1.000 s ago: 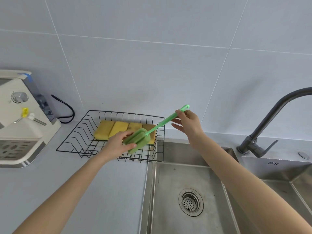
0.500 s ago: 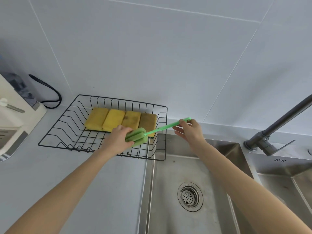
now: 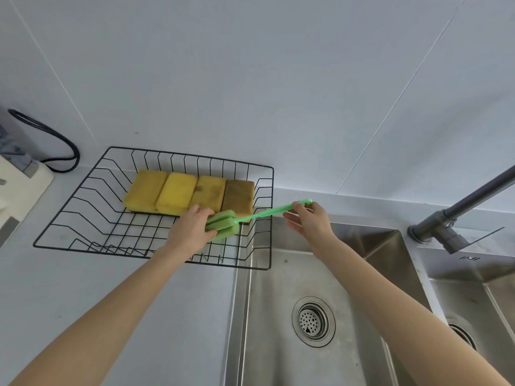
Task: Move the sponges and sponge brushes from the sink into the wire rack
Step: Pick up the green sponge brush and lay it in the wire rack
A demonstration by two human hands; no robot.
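Observation:
A green sponge brush [image 3: 225, 225] is held by both hands over the right part of the black wire rack [image 3: 69, 207]. My left hand [image 3: 189, 231] grips its foam head just above the rack's wires. My right hand [image 3: 310, 222] pinches the far end of the thin green handle, which sticks out past the rack's right rim. Several yellow sponges [image 3: 178, 195] lie side by side at the back of the rack, the rightmost one brownish. The steel sink [image 3: 348, 274] below my right arm shows only its drain.
A dark faucet [image 3: 457, 215] rises at the right, beside a second basin [image 3: 473, 299]. A cream appliance [image 3: 16, 188] with a black cord [image 3: 55, 143] stands at the left edge. Grey counter lies in front of the rack. A tiled wall is behind.
Both hands have lowered the green sponge brush toward the rack floor, and its handle has tilted flatter. The camera has tipped and shifted, so the appliance has slid mostly out of view.

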